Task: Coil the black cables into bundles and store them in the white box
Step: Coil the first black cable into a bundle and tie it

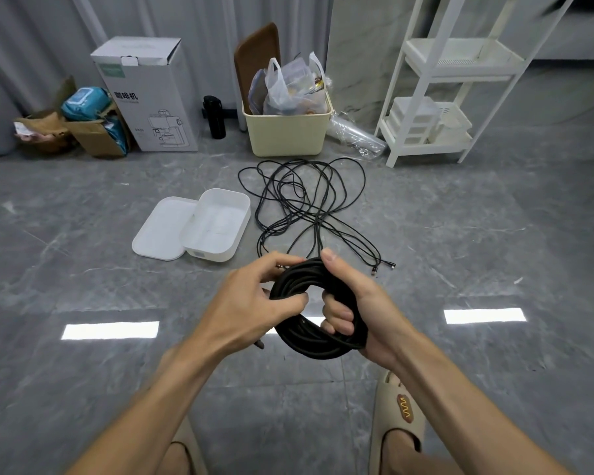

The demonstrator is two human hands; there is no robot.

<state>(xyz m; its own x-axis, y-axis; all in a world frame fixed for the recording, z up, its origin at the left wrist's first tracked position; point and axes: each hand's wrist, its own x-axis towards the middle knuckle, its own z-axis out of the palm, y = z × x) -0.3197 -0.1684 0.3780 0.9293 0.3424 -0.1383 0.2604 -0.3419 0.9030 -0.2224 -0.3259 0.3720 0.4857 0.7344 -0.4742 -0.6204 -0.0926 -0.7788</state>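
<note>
I hold a thick coil of black cable (309, 341) in the air above the grey floor. My right hand (354, 303) grips the coil's right side, fingers curled through its middle and thumb on top. My left hand (254, 299) pinches the coil's left side. More loose black cable (302, 200) lies tangled on the floor beyond my hands, its plug ends (383, 267) to the right. The white box (216, 224) stands open and bare inside on the floor to the left of the tangle, with its lid (163, 228) lying beside it.
Along the back wall stand a white cardboard carton (148, 97), a brown box of packets (93, 128), a black bottle (215, 113), a cream bin (287, 132) stuffed with bags, and a white shelf rack (436, 97). My slippered feet (400, 416) are below.
</note>
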